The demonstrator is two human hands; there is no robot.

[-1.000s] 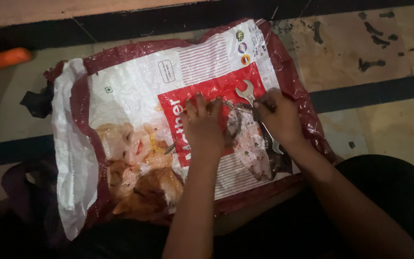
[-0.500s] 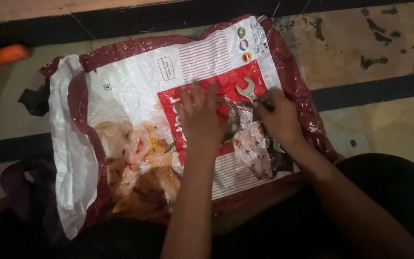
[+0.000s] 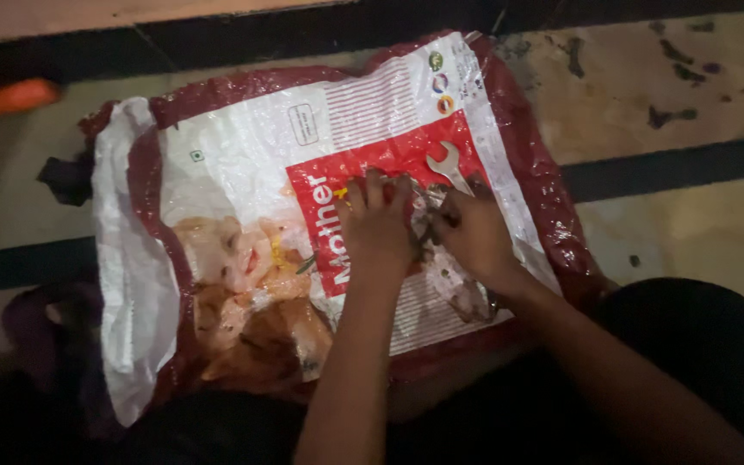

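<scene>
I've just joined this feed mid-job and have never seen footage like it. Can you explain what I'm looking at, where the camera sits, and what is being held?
There is no machine here: a person works with two bare hands, filmed by one camera worn on their head and looking down. A large red and white printed plastic sack lies flat on a tiled floor. The left hand rests palm down on the sack. The right hand grips a metal open-ended spanner, whose jaw end pokes out above the fingers. A small dark part sits between the hands, too blurred to identify. An orange object lies at the far left.
</scene>
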